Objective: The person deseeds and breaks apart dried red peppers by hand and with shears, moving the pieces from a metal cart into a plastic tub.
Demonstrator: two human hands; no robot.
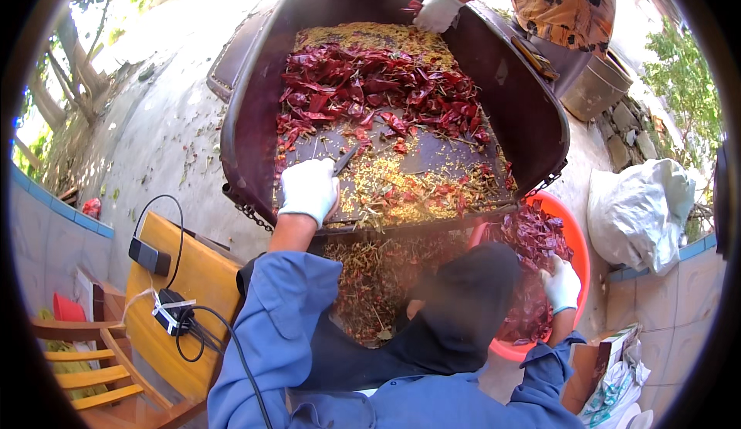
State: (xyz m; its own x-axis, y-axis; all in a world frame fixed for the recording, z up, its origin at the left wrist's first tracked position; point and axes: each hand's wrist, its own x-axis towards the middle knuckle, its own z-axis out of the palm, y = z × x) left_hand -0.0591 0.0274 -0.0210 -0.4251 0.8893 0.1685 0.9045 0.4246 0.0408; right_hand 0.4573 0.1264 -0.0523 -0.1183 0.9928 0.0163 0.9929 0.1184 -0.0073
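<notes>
My left hand [310, 188], in a white glove, is closed around dark-bladed scissors [346, 159] over the near part of a dark metal cart bed [393, 220]. Across the bed's middle lies a heap of dried red chilli pods [376, 90], with yellow seeds [382, 180] and stalks scattered nearer me. My right hand [561, 284], also gloved, is at the right side of a red-orange plastic basin [582, 243] full of cut chilli pieces [529, 238]; its fingertips touch or are close to the pieces, and whether it holds any I cannot tell. Stalks and debris [376, 278] lie below the cart's edge.
At the far right of the cart, a co-worker's gloved hand [437, 12] holds a red pod. A wooden chair [197, 255] with a power adapter and cables [173, 310] stands left. A white sack [639, 214] and a bucket [599, 84] are at right. Chains hang at the cart's corners.
</notes>
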